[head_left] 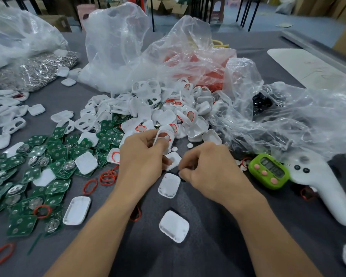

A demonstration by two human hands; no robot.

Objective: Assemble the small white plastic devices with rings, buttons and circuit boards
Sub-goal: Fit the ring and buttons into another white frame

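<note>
My left hand [142,156] holds a white shell with a red ring [165,136] fitted in it, gripped between thumb and fingers. My right hand [210,168] is curled beside it, fingertips pinched low over the table; what they pinch is too small to tell. Small white round buttons [190,145] lie just beyond the hands. A heap of white shells [168,108] rises behind. Green circuit boards [38,166] spread over the left of the table. Loose red rings [107,176] lie next to the left wrist. Plain white shells [169,185] sit between my forearms.
Clear plastic bags [116,47] of parts stand at the back and right. A green timer [269,171] and a white controller [326,188] lie to the right. A bag of metal clips [38,70] sits at the far left.
</note>
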